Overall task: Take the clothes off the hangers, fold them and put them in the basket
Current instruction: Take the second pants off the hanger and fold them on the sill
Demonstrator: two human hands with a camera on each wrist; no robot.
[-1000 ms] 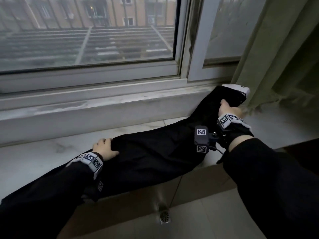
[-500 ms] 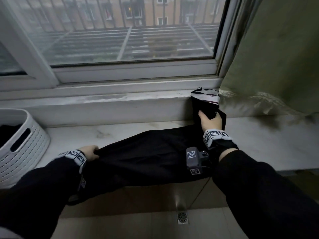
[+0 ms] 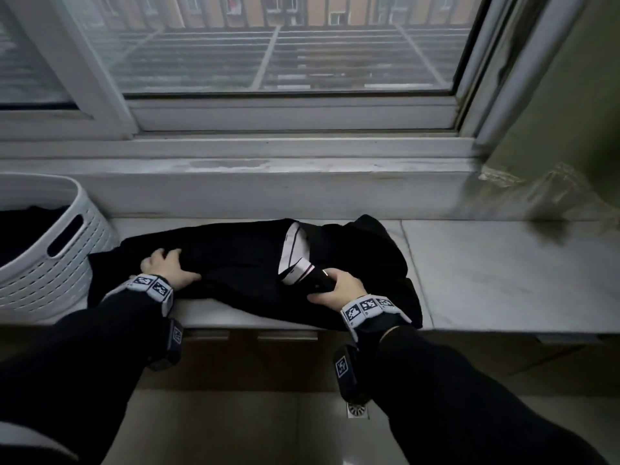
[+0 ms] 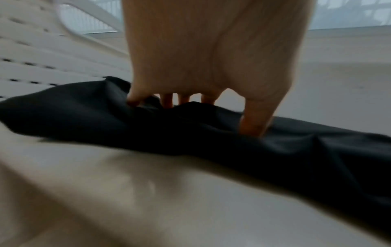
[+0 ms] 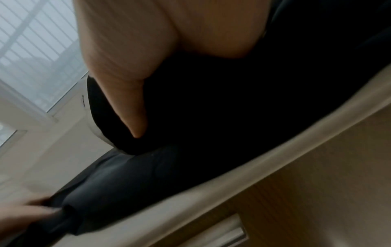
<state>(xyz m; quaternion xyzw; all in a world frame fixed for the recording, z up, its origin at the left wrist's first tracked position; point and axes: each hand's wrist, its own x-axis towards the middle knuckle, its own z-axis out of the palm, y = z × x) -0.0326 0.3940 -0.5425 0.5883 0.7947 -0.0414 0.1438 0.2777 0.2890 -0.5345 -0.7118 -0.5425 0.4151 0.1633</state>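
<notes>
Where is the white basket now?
In the head view the basket stands at the far left on the ledge, touching the black garment, beside the left hand.

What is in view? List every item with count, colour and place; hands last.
black trousers: one, black with white inner waistband, folded on the ledge
basket: one, white, left end of ledge, dark clothing inside
ledge: one, pale marble, under the window
window: one, white frame, behind
curtain: one, green, right
floor drain: one, metal, on the floor
left hand: one, grips the trousers' left end
right hand: one, grips the waistband end
</notes>
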